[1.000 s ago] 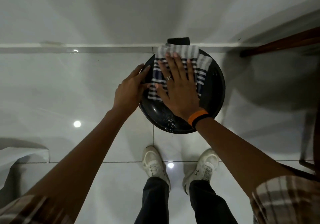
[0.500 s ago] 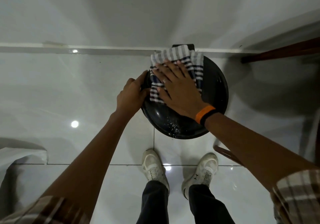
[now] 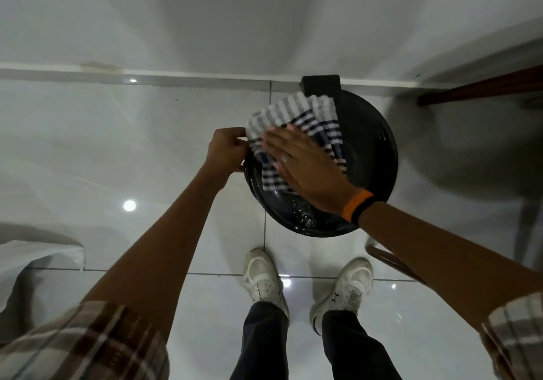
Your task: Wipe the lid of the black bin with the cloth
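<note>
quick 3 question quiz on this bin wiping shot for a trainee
1. True or false: the right hand lies flat on the cloth.
2. Which hand grips the left rim of the lid? A) left hand B) right hand C) neither
3. Fill in: white specks sit on the ___ edge of the lid, the side toward the shoes.

Key: 1 true; 2 A; 3 near

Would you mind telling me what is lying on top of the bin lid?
A striped cloth lies on the lid, pressed flat by the right hand. White specks dot the lid's near edge. The lid beneath the cloth is hidden.
</note>
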